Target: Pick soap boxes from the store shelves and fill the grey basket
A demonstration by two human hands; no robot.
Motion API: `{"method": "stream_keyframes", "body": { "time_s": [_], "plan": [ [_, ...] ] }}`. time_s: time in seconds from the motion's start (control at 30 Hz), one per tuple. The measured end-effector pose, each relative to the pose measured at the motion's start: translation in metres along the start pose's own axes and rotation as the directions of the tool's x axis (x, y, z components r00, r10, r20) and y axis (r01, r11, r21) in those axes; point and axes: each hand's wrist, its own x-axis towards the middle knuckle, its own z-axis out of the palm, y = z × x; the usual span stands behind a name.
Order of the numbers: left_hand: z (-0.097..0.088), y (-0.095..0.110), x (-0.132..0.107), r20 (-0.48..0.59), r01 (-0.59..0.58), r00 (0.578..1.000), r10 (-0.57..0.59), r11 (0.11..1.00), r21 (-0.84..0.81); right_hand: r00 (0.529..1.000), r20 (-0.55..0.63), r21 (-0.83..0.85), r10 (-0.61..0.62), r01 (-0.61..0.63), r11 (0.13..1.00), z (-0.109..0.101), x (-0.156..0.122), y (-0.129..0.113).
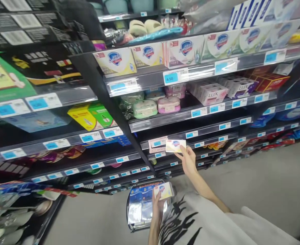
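My right hand grips a white and yellow soap box by its right end, held up in front of the lower shelves. Lower down, my left hand is closed on another soap box with the same shield logo. Below that box sits a basket with several blue and silver packs in it. Matching soap boxes stand in a row on the upper shelf, above both hands.
Shelf edges with blue price tags run across the view. Pink LUX boxes and green and pink soap cases fill a middle shelf. A black upright post divides the bays. Kitchen utensils hang at lower left, beside the grey floor.
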Motion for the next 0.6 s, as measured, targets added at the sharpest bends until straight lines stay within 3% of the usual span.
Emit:
{"method": "stream_keyframes", "body": {
  "time_s": [0.1,0.17,0.23,0.3,0.33,0.4,0.43,0.6],
  "plan": [
    [-0.006,-0.002,0.001,0.028,0.019,0.999,-0.015,0.99,-0.139,0.993,0.023,0.093,0.112,-0.113,0.989,-0.002,0.006,-0.004],
    [-0.012,-0.003,0.004,0.035,0.044,0.999,-0.039,0.987,-0.155,0.948,0.122,0.205,0.293,-0.313,0.927,-0.005,0.009,-0.007],
    [-0.017,-0.003,0.006,0.061,0.056,0.997,-0.046,0.985,-0.165,0.83,0.314,0.307,0.46,-0.548,0.778,-0.009,0.01,-0.007],
    [-0.019,-0.002,0.006,0.106,0.059,0.993,-0.042,0.984,-0.168,0.712,0.488,0.392,0.504,-0.695,0.602,-0.013,0.006,-0.006],
    [-0.02,-0.002,0.005,0.119,0.06,0.992,-0.041,0.984,-0.165,0.682,0.538,0.434,0.496,-0.728,0.531,-0.014,0.002,-0.005],
    [-0.021,-0.001,0.001,0.114,0.058,0.993,-0.042,0.988,-0.142,0.678,0.555,0.5,0.482,-0.735,0.458,-0.013,-0.006,-0.004],
    [-0.022,-0.002,-0.001,0.102,0.054,0.994,-0.042,0.991,-0.12,0.689,0.537,0.509,0.487,-0.725,0.464,-0.012,-0.01,-0.005],
    [-0.033,-0.011,-0.009,0.06,0.071,0.996,-0.066,0.993,-0.089,0.8,0.347,0.346,0.49,-0.595,0.726,-0.01,-0.02,-0.016]
  ]
}}
